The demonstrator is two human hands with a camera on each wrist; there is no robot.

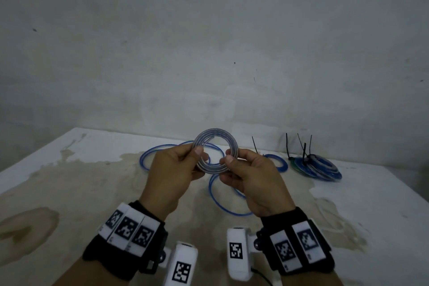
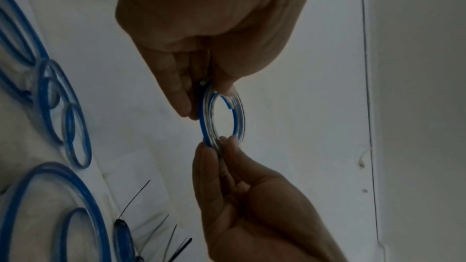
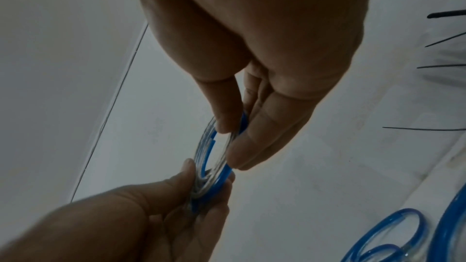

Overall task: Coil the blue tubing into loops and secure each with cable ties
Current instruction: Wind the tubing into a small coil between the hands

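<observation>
I hold a small coil of blue-and-clear tubing (image 1: 216,132) upright above the table, between both hands. My left hand (image 1: 197,153) pinches its left side with thumb in front. My right hand (image 1: 228,158) pinches the right side. In the left wrist view the coil (image 2: 239,121) hangs between my left hand (image 2: 204,95) above and my right hand (image 2: 221,146) below, with a cut tube end showing inside the ring. The right wrist view shows the coil (image 3: 201,152) pinched by my right hand (image 3: 233,136) and gripped by my left hand (image 3: 209,182).
Loose blue tubing (image 1: 216,197) lies in wide loops on the stained white table (image 1: 69,181) beneath my hands. At the right, a stack of tied coils (image 1: 318,167) has black cable ties (image 1: 287,146) sticking up. A small tied coil (image 1: 276,160) lies beside it. A wall (image 1: 209,53) closes the far edge.
</observation>
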